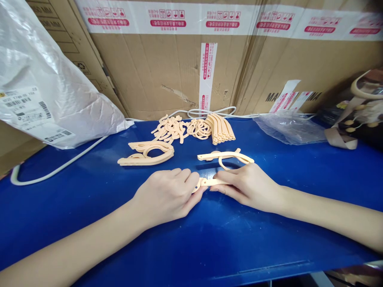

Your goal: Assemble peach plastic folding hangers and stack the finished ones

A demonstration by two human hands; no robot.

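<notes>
My left hand [169, 195] is closed on a small rounded cream plastic piece [196, 186] with a hole, mostly hidden by the fingers. My right hand [254, 187] pinches a slim cream hanger arm [214, 182]. Its holed end meets the rounded piece between my hands; whether they are joined I cannot tell. Just beyond my right hand lies a folding hanger [227, 156] with a curved hook. Past my left hand rest folded hangers [146, 160], stacked together. Farther back sit a heap of loose hooks [170, 129], some ring-like pieces [199, 128] and a row of curved arms [221, 128].
All this lies on a blue tabletop [191, 247]. Large cardboard boxes [167, 71] stand along the back. A white plastic parcel [44, 79] leans in at left, with a white cable [60, 169] below. A clear bag [293, 127] and a dark bag [359, 115] are at right.
</notes>
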